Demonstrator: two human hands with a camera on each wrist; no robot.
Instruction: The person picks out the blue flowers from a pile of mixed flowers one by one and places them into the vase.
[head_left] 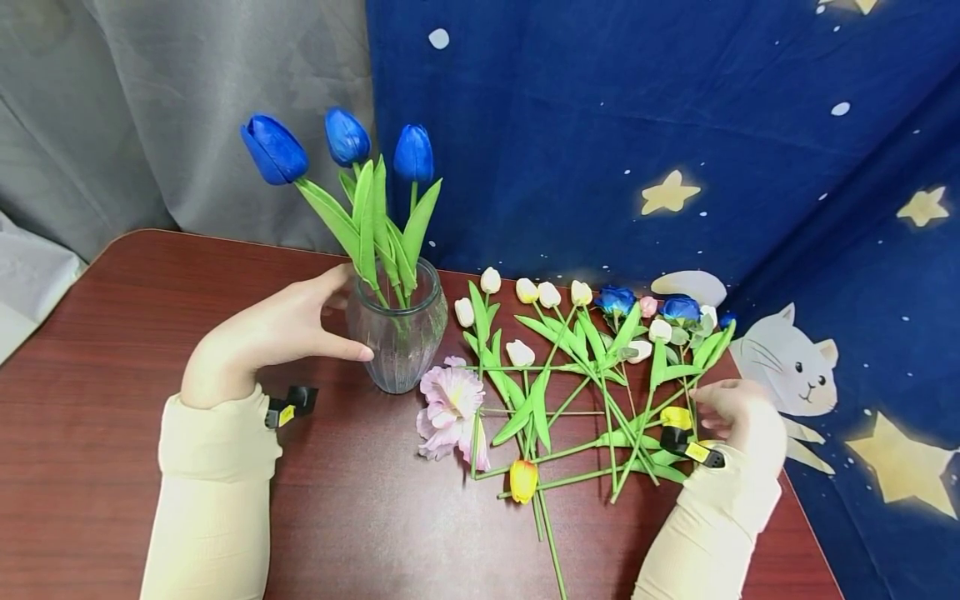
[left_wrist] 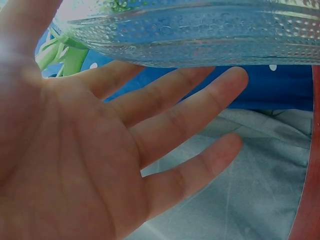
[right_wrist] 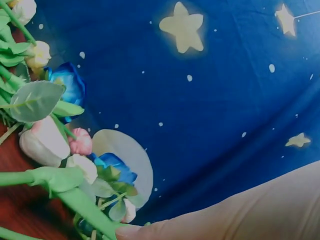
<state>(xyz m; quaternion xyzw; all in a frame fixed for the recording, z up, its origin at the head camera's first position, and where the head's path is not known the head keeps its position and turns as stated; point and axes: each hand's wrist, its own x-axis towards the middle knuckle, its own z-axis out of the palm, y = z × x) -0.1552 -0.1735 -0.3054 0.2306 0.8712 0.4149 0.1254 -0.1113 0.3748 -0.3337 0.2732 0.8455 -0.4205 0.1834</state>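
Note:
A ribbed clear glass vase (head_left: 397, 350) stands on the table with three blue tulips (head_left: 345, 137) in it. My left hand (head_left: 288, 321) spreads around the vase's left side, thumb at the front and fingers behind. In the left wrist view the fingers (left_wrist: 175, 120) extend loosely along the glass (left_wrist: 200, 45). My right hand (head_left: 738, 408) is at the right end of the loose flowers. Its thumb (right_wrist: 137, 231) lies at a green leaf or stem (right_wrist: 85, 207) in the right wrist view; the other fingers are hidden there, and I cannot tell if they hold it.
Several white tulips (head_left: 550, 296), blue roses (head_left: 681, 308) and crossing green stems (head_left: 611, 417) lie right of the vase. A pink ruffled flower (head_left: 450, 408) and an orange-yellow tulip (head_left: 523, 481) lie nearer the front. Grey (head_left: 247, 108) and starry blue curtains (head_left: 562, 125) hang behind the table (head_left: 352, 517).

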